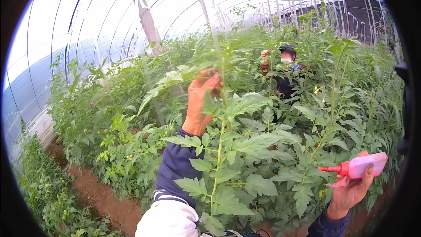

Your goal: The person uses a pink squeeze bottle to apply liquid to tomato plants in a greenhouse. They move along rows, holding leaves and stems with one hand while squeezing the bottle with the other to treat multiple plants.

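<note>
My left hand (199,103) is raised in the middle of the view, its fingers closed around the upper stem of a tomato plant (219,158). Leaves partly cover the fingertips, so the exact pinch point is hard to see. Long toothed leaflets hang below and beside that hand. Lower right, my right hand (350,192) grips a small translucent squeeze bottle (368,164) holding pink liquid. Its red nozzle (330,169) points left, towards the foliage and apart from the held stem. A pinkish scrap (340,181) hangs under the nozzle by the fingers.
Dense tomato plants (125,151) surround me, some with green fruit (64,212) and yellow flowers (319,90). A bare soil path (102,197) runs at lower left. Another person (287,72) stands among the rows ahead. A post (144,16) rises under the plastic-covered greenhouse frame.
</note>
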{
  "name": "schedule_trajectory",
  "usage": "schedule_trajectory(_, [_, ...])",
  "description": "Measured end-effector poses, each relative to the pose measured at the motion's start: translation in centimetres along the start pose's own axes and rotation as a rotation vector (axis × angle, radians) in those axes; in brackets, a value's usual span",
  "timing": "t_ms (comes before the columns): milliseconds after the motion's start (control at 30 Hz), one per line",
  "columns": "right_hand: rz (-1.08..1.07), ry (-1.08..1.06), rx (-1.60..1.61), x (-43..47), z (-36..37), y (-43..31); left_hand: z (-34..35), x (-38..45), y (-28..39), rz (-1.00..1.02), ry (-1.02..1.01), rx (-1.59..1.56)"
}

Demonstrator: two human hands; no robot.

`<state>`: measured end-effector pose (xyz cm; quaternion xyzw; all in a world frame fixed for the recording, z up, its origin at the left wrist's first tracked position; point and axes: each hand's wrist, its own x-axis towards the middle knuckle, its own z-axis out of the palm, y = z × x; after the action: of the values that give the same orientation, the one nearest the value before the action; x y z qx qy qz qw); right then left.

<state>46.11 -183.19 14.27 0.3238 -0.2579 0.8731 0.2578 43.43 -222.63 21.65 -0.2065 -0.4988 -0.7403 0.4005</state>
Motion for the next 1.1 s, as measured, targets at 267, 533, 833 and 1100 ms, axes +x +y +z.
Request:
schedule_trajectory(267, [0.043, -0.008, -0.041, 1.7, -2.3, 2.0, -0.4, 0.5, -0.5, 0.035, 0.022, 0.068])
schedule_trajectory(533, [0.070, -0.151, -0.110, 2.8, 0.1, 2.8, -1.3, 1.3, -0.8, 0.028, -0.100, 0.031])
schedule_trajectory(833, [0.012, -0.372, -0.383, 6.4, 12.9, 6.7, -1.9, 0.8, 0.6, -0.060, -0.161, -0.046])
schedule_trajectory(1100, [-0.086, -0.490, -0.420, 8.0, 18.5, 12.0, -1.1, 0.9, 1.3, -0.122, -0.208, 0.211])
